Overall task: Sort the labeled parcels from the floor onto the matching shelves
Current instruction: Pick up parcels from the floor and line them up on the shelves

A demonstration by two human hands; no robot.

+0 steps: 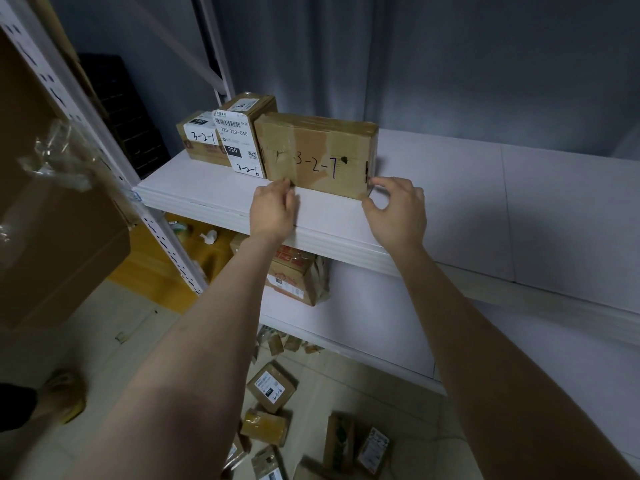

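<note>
Placing step, by appearance: box marked 3-2-7 stands on the shelf, centre frame; left hand and right hand curl at its lower corners, grip or mere touch unclear; next, release and fetch a floor parcel.

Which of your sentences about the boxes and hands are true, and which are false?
The box marked 3-2-7 stands on the upper shelf. True.
The left hand hangs at the person's side. False: it is at that box's lower left corner.
The box marked 3-2-1 stands on the same shelf. True.
The floor has no parcels. False: several parcels lie there.
The right hand carries another box. False: it holds nothing, fingertips by the lower right corner of the box marked 3-2-7.
</note>
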